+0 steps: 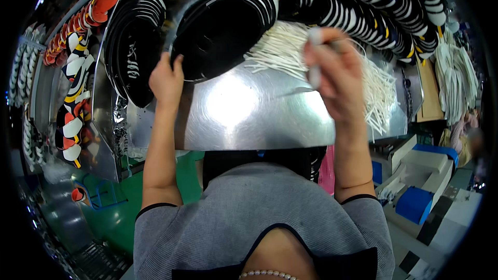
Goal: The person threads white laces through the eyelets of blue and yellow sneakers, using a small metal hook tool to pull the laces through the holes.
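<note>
My left hand [167, 80] is closed on the near left edge of a black curved piece [218, 41], which looks like a shoe upper. It lies at the front of a nested stack with white ends. My right hand [334, 67], smeared by motion, is raised over the table with white covers on some fingertips. From its fingers a thin, pointed metal tool [296, 92] sticks out to the left; its exact kind is unclear. Behind and below this hand, white laces or cords [280, 46] lie in a loose pile.
A shiny metal table [254, 129] spans the front. Another nested black stack [137, 46] stands at left, and long rows of black-and-white pieces [358, 15] line the back. Red pieces [91, 18] hang far left. A grey-and-blue machine [425, 176] stands lower right.
</note>
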Motion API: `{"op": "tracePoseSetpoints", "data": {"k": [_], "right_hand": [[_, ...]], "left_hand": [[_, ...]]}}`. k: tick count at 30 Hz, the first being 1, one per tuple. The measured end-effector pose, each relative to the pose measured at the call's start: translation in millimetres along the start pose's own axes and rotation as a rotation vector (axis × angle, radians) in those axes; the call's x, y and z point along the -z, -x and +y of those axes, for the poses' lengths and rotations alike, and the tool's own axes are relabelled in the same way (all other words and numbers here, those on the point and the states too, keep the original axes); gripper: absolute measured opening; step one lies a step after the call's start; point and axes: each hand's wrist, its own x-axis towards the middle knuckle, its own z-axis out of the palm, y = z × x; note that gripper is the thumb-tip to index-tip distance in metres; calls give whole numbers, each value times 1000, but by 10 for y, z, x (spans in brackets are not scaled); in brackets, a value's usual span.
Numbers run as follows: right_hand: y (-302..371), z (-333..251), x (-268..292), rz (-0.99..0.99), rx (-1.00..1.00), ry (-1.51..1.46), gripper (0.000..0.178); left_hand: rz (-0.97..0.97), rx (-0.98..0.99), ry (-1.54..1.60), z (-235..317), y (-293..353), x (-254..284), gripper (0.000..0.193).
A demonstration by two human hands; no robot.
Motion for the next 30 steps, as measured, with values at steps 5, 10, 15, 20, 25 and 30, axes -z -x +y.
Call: {"op": "tracePoseSetpoints", "data": {"k": [5,10,15,20,25,30], "right_hand": [[437,-637,276,-317,259,-419,40],[877,-556,340,84,65,-118,37],[1200,57,597,312,-222,-298,29],[1377,133,363,344,-122,-424,21],[1433,174,403,400,-127,-210,15],[1416,470,419,409,-268,-264,27]], "left_hand": [[424,-235,510,525,185,710,16],[-47,-692,396,1256,1112,977,43],[-426,-572,599,1528,1499,201,56],[-1071,-232,1122,2076,1668,399,71],[-1306,-337,753,1743,1789,275,32],[-1546,-337,515,1369,1837,515,26]]}}
